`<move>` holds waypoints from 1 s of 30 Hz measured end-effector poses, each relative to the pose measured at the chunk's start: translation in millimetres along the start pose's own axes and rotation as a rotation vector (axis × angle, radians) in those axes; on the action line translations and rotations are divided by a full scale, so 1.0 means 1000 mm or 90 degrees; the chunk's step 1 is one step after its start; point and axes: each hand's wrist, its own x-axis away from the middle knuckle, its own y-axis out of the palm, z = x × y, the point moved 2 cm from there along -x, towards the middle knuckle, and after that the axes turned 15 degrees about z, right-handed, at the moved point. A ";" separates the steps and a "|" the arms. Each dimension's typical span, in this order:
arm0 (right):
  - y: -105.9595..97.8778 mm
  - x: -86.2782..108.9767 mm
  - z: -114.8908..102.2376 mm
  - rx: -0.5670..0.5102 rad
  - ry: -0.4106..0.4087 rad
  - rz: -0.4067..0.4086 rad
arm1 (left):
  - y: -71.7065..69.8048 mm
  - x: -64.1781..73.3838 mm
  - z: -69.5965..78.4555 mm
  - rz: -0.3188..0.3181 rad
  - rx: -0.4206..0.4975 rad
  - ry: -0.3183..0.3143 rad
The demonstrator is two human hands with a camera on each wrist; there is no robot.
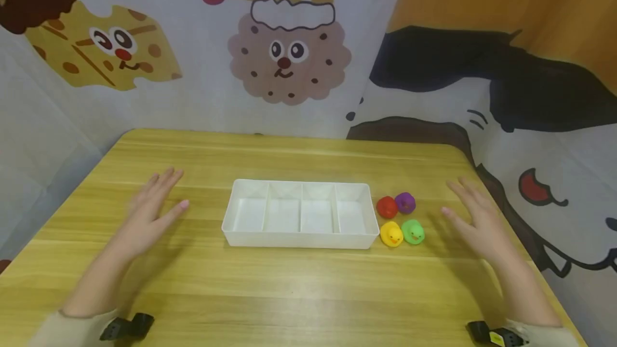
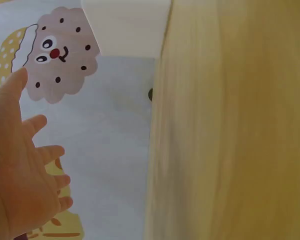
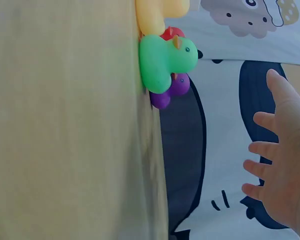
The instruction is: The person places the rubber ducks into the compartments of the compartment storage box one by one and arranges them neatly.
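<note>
My left hand (image 1: 150, 224) hovers above the table left of the white tray, fingers spread and holding nothing. Over on the right side, my right hand (image 1: 479, 224) is likewise spread and bare, nearest to the small toy ducks. A white four-part tray (image 1: 299, 240) stands mid-table with bare compartments. Just right of it sit a red duck (image 1: 387, 207), a purple duck (image 1: 405, 203), a yellow duck (image 1: 391, 234) and a green duck (image 1: 413, 232), grouped closely. In the right wrist view the green duck (image 3: 157, 62) overlaps the red and purple ones.
The wooden table (image 1: 289, 293) has its far edge against a cloth backdrop (image 1: 202, 106) printed with cartoon figures. Dark wrist cameras (image 1: 127, 327) are strapped at both sleeves.
</note>
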 end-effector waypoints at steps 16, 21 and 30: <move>0.017 0.010 -0.002 -0.076 0.013 -0.021 | 0.027 0.010 -0.006 -0.044 0.208 -0.090; 0.022 0.013 -0.001 -0.094 0.033 -0.042 | 0.034 0.014 -0.007 -0.070 0.244 -0.097; 0.029 0.018 0.002 -0.096 0.049 -0.078 | 0.043 0.016 -0.008 -0.104 0.289 -0.091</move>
